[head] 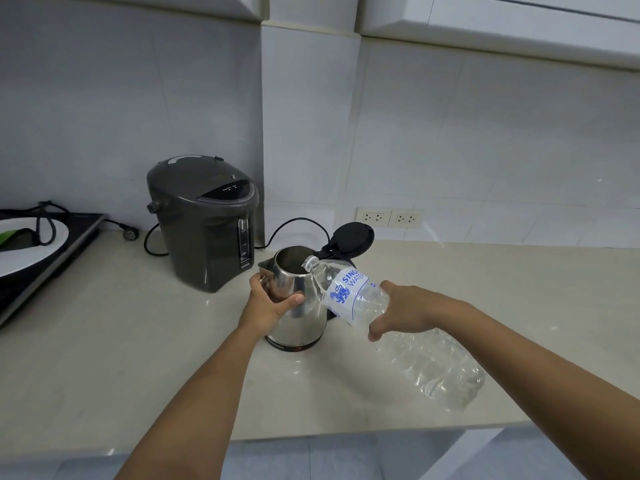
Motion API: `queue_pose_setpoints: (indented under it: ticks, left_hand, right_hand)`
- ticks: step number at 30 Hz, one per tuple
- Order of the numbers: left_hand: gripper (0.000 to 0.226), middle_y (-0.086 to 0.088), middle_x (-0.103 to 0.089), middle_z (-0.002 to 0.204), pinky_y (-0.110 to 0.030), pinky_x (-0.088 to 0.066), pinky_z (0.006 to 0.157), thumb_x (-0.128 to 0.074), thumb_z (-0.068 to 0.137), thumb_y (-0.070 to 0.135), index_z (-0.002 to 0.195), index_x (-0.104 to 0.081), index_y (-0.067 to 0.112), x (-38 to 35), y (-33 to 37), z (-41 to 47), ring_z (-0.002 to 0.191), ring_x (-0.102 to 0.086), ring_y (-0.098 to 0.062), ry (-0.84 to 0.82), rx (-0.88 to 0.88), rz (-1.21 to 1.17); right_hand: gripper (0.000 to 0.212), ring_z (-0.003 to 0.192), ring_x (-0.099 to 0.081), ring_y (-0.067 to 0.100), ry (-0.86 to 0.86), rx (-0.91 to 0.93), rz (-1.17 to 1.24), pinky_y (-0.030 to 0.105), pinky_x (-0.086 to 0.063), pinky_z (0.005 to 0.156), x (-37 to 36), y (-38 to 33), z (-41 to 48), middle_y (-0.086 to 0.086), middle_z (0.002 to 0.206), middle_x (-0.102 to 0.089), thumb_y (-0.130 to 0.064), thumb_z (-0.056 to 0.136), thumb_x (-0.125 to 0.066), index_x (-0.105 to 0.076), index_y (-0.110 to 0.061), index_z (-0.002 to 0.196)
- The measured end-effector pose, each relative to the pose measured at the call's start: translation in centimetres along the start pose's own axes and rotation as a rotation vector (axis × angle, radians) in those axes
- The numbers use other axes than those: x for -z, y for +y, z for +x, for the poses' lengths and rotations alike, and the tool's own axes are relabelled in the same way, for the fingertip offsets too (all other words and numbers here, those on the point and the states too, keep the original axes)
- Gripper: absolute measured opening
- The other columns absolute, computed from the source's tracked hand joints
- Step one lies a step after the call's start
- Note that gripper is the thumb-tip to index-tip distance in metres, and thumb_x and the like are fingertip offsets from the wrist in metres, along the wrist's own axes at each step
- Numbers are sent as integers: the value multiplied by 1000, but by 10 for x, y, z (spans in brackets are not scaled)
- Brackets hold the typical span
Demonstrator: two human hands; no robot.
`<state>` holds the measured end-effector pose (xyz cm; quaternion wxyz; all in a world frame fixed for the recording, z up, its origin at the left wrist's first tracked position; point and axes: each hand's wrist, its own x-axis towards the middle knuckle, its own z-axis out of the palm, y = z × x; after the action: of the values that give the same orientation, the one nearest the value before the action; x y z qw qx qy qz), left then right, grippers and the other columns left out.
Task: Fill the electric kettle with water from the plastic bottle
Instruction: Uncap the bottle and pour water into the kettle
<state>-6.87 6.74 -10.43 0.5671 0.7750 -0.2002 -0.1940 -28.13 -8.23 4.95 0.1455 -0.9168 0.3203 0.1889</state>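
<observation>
A steel electric kettle (304, 320) stands on the beige counter, its black lid (349, 239) flipped up at the back. My left hand (270, 301) wraps around the kettle's front wall just below the spout. My right hand (398, 311) grips the middle of a clear plastic water bottle (426, 362) with a blue-printed label. The bottle is tilted, base toward me and raised, its uncapped mouth (309, 262) resting at the right rim of the kettle's opening. I cannot make out a stream of water.
A dark grey hot-water dispenser (204, 223) stands just left behind the kettle, its cord trailing on the counter (138, 358). An induction hob with a white plate (31, 251) sits at far left. Wall sockets (389, 217) are behind. The counter's front edge (381, 433) is near.
</observation>
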Motion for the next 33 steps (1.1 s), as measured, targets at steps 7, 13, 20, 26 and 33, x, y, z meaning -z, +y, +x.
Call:
queue_pose_setpoints:
  ticks: [7, 13, 20, 26, 33]
  left_hand:
    - [99, -8, -43, 147, -36, -40, 104, -84, 71, 40, 144, -19, 20, -1, -1, 1, 133, -46, -26, 0, -6, -12]
    - [102, -7, -45, 145, -39, -42, 106, -85, 70, 43, 143, -19, 20, 0, -2, 1, 131, -48, -25, -2, -8, -6]
    - [101, -7, -46, 143, -38, -42, 105, -85, 70, 43, 143, -19, 19, 1, -2, 0, 128, -49, -24, 2, -11, 1]
    - [99, -7, -44, 146, -38, -42, 104, -84, 71, 42, 144, -19, 22, 0, -2, 0, 130, -48, -26, -6, -12, -6]
    - [100, -7, -46, 144, -35, -42, 102, -85, 70, 42, 143, -20, 21, 1, -1, -1, 127, -50, -24, -3, -11, -3]
  right_hand:
    - [84, 98, -58, 22, -4, 1, 5, 35, -49, 82, 0, -1, 2, -11, 89, -53, -56, 67, -75, -35, -26, 134]
    - [86, 99, -58, 23, -3, 2, -9, 37, -50, 86, -2, 0, 1, -6, 101, -56, -57, 67, -74, -34, -26, 136]
    - [84, 99, -58, 23, -3, 1, -13, 36, -49, 85, -1, -1, 1, -6, 100, -56, -57, 67, -75, -35, -27, 135]
    - [86, 98, -58, 22, -10, 4, -16, 35, -49, 82, 1, -1, 1, -9, 93, -53, -57, 67, -75, -34, -27, 136]
    - [86, 98, -62, 23, -20, 4, -42, 38, -52, 88, 6, -2, 3, -9, 91, -53, -58, 64, -76, -36, -26, 133]
